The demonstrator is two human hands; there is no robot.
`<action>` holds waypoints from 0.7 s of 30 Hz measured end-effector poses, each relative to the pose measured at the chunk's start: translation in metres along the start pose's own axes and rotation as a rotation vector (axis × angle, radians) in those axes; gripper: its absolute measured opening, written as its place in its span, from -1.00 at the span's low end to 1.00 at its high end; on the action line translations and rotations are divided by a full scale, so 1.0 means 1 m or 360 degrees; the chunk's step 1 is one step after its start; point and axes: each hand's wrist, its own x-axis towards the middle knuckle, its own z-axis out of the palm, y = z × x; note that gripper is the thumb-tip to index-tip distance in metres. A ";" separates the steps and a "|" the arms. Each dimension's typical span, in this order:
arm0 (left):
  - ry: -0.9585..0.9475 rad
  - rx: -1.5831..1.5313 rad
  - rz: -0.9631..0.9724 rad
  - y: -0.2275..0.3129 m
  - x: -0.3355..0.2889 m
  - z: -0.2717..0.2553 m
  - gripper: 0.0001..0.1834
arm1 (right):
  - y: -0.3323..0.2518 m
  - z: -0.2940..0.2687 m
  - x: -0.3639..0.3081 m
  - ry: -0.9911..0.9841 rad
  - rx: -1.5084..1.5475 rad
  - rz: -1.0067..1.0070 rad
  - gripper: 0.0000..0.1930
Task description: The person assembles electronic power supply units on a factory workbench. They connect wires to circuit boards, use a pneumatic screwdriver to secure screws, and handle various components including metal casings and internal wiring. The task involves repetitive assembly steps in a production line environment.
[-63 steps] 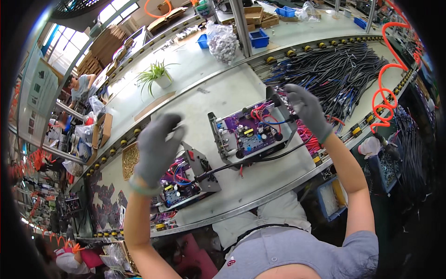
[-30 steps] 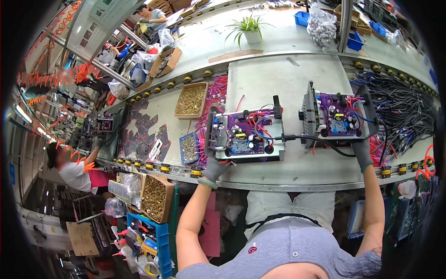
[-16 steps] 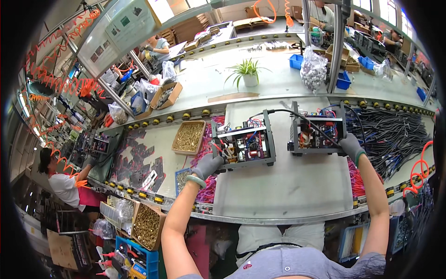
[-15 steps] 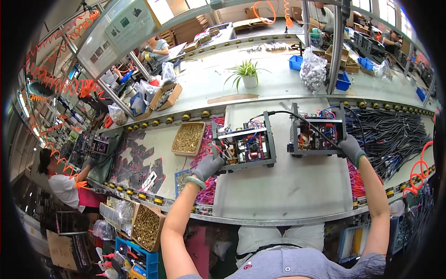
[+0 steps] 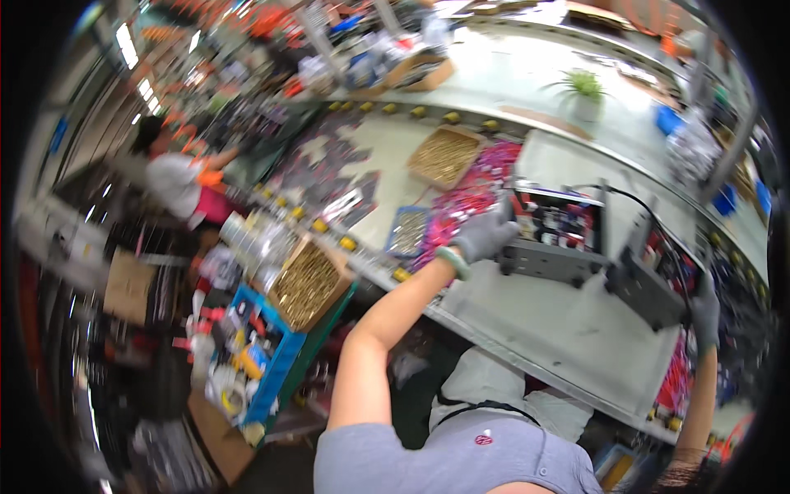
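Observation:
Two open-framed electronic units with grey metal cases and wired boards sit on the conveyor. My left hand [image 5: 487, 234], in a grey glove, closes on the left end of the left unit [image 5: 551, 257]. At the outer end of the right unit [image 5: 642, 284], which stands askew, my right hand [image 5: 705, 311] is closed on the case, its fingers partly hidden and blurred. A black cable [image 5: 638, 200] arches between the two units. Pink and red wire bundles [image 5: 469, 193] lie beside my left hand.
Left of the units are a carton of brass-coloured parts [image 5: 445, 158], a blue tray of small metal parts [image 5: 408, 231] and flat dark pieces [image 5: 329, 169]. A blue crate [image 5: 276, 362] and another carton [image 5: 309, 284] stand by the conveyor edge. A co-worker [image 5: 177, 177] works at far left.
The view has swung left and tilted, so the scene sits further right and slanted. The units now show more of their grey near sides, the right one askew. Both hands remain on them.

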 end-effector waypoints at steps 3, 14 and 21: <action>0.0190 -0.0380 0.0190 -0.033 -0.031 0.028 -0.38 | 0.035 0.007 -0.055 -0.0022 0.0557 0.0018 -0.44; 0.0740 0.0863 -0.0743 -0.154 -0.214 -0.113 -0.42 | 0.044 -0.010 -0.137 0.0358 0.0710 -0.0098 -0.52; 0.0411 0.1088 -0.1077 -0.269 -0.234 -0.119 -0.53 | 0.044 -0.023 -0.153 0.0356 0.0839 -0.0127 -0.52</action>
